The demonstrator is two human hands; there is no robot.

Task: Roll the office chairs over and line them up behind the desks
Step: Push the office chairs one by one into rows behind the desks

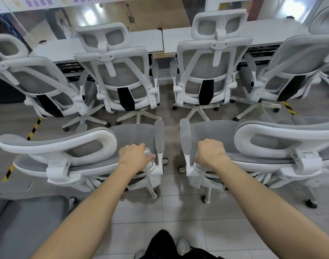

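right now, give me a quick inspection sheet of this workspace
surface: pale tiled floor, yellow-black hazard tape at left
job's things: two near chairs, left chair and right chair, side by side; row of chairs already behind white desks
clutter: grey cushioned seat at bottom left
grippers: left hand grips left chair's back edge; right hand grips right chair's back edge
cables: nothing seen
surroundings: glass partition with posters beyond desks
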